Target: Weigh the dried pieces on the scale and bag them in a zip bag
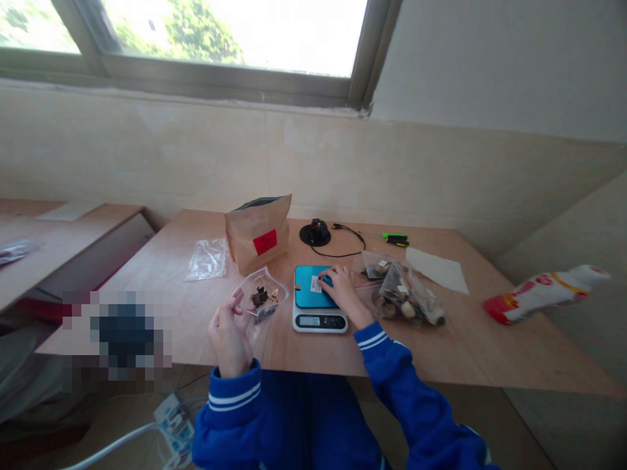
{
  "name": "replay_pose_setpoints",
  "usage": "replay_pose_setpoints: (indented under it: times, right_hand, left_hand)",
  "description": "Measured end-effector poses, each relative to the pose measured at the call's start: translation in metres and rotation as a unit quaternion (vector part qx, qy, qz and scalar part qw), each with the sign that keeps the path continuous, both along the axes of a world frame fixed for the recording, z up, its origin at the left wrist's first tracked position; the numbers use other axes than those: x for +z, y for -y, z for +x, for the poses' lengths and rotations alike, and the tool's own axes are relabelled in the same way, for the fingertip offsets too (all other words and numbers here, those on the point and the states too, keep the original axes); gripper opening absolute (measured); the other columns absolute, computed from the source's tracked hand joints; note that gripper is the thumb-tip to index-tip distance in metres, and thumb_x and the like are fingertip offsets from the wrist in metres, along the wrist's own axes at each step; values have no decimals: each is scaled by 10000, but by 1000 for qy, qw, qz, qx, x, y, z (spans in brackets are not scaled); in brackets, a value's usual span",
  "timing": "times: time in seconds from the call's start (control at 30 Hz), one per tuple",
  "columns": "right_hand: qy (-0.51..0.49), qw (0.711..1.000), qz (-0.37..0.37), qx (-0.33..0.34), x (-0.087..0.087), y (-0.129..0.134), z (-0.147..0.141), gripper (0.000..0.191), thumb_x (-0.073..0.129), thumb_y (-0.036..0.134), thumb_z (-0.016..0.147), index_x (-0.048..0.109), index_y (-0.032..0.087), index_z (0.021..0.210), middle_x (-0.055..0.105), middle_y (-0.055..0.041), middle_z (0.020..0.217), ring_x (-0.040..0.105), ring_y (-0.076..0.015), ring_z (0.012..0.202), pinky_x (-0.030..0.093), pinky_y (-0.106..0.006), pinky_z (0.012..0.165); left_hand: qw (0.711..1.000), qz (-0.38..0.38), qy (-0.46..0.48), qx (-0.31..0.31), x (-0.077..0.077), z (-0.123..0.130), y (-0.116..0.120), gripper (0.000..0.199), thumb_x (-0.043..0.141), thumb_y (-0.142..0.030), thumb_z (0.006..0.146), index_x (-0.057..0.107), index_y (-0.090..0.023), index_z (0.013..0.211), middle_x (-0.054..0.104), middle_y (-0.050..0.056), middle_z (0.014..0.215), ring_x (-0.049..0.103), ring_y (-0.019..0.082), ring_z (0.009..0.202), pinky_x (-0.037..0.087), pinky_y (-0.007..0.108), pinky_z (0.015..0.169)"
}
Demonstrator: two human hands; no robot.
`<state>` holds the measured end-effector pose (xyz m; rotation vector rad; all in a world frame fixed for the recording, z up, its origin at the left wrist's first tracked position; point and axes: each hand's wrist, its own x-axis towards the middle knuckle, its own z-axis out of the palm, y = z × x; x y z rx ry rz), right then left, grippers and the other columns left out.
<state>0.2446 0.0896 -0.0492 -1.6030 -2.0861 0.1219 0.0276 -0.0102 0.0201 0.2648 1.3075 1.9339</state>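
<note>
The left hand point(229, 338) is held just left of the scale point(304, 292), its fingers point(233, 303) bent and drawn close to the thumb. The right hand point(341, 290) is lowered over the scale, palm down, with the fingers curled. The right forearm point(404, 375) is stretched in from the scale's near right, while the left forearm point(231, 418) is raised from its near left. Both wrists are edged by white-striped blue cuffs point(371, 337).
</note>
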Motion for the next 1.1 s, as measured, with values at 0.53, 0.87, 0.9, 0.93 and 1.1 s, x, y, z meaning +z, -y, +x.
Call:
replay_pose_setpoints:
  times: [0.53,0.87,0.9,0.93,1.1]
  right_hand:
    - [-76,958,-79,266,18,-13,-38,46,673,205,814,638,189,790,674,-31,883,578,-187,943,412,-324,879]
    - [-86,963,-64,246,15,1,-31,61,631,203,846,633,181,790,667,-29,823,587,-175,840,431,-310,810]
    - [-92,964,-61,243,16,2,-30,63,637,203,841,633,182,782,666,-27,822,585,-174,842,428,-314,820]
    - [-104,964,-58,237,16,4,-28,67,644,207,835,634,182,774,664,-25,827,583,-174,848,426,-318,832]
    - [-253,952,-69,160,28,12,-24,151,641,323,829,638,182,774,652,-27,842,588,-163,819,456,-295,763]
  left_hand:
    - [1000,-16,-13,-7,4,-4,6,287,607,-302,620,375,-178,504,687,100,1026,582,269,1132,531,306,718]
    - [1000,-18,-11,-16,3,-2,6,262,611,-328,607,416,-175,523,685,97,978,578,265,1125,510,258,644]
    - [1000,-17,-15,-20,3,-2,6,253,606,-334,613,426,-175,534,682,95,971,576,266,1126,511,265,655]
    - [999,-15,-19,-23,3,-2,6,243,601,-336,618,436,-175,542,680,93,966,575,267,1127,514,276,671]
    - [999,-18,-17,-24,2,-1,6,260,588,-322,631,399,-183,519,682,98,973,577,268,1125,524,335,771]
